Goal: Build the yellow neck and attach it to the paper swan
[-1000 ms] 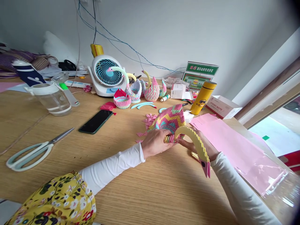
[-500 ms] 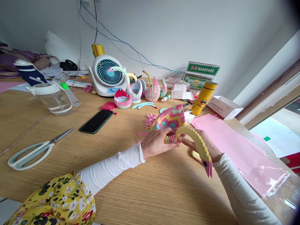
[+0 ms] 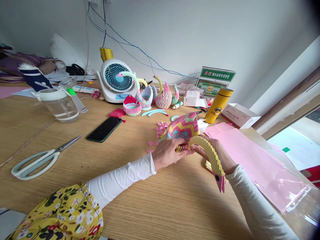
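A folded-paper swan (image 3: 183, 126) with pink, yellow and blue body is held between my two hands, tilted on its side. Its yellow neck (image 3: 210, 150) arches toward me and ends in a pink beak. My left hand (image 3: 166, 154) grips the body's near edge from the left, thumb along the folded pieces. At the neck's base, my right hand (image 3: 220, 151) closes on the swan from the right, partly hidden behind the neck. Small pink paper pieces (image 3: 160, 128) lie left of the body. Yellow folded pieces (image 3: 208, 166) sit below my right hand.
Finished paper swans (image 3: 163, 96) stand by the fan (image 3: 117, 80). A phone (image 3: 104, 129), scissors (image 3: 45, 158) and a water jug (image 3: 58, 105) lie to the left. A yellow bottle (image 3: 218, 106), a sticky-note box (image 3: 241, 115) and pink paper sheets (image 3: 257, 163) are on the right.
The neck's beak end has dipped slightly down and to the left. Both hands keep their hold on the swan, and the whole view has shifted a little.
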### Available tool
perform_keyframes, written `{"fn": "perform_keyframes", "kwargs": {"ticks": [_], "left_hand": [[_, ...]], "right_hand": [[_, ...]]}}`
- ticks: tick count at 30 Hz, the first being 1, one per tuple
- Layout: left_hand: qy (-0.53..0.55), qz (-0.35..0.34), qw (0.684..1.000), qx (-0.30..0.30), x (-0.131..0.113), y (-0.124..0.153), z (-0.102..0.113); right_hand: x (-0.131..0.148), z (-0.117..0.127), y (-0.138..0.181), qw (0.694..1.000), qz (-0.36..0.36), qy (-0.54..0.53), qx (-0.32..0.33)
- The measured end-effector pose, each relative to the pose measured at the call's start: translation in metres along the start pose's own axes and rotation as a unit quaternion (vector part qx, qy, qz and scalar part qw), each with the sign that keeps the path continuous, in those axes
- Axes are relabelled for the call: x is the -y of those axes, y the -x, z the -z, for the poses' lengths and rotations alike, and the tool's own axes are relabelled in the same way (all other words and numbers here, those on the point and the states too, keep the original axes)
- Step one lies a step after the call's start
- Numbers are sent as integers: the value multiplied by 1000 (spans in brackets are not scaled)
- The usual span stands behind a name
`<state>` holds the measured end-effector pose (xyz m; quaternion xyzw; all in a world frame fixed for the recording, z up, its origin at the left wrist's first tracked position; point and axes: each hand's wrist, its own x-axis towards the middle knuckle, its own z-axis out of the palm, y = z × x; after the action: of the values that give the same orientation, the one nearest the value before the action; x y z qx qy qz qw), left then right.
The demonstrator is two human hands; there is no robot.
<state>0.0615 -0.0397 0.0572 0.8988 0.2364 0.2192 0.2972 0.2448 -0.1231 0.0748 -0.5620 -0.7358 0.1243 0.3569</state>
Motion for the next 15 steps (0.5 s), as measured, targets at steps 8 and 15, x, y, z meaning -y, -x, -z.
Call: {"fn": "perform_keyframes", "kwargs": {"ticks": [8, 15], "left_hand": [[-8, -60, 986, -154, 29, 13, 3], [0, -60, 966, -252, 53, 30, -7]], "right_hand": [[-26, 8, 22, 991, -75, -54, -98], [-46, -7, 35, 972, -175, -94, -130]]}}
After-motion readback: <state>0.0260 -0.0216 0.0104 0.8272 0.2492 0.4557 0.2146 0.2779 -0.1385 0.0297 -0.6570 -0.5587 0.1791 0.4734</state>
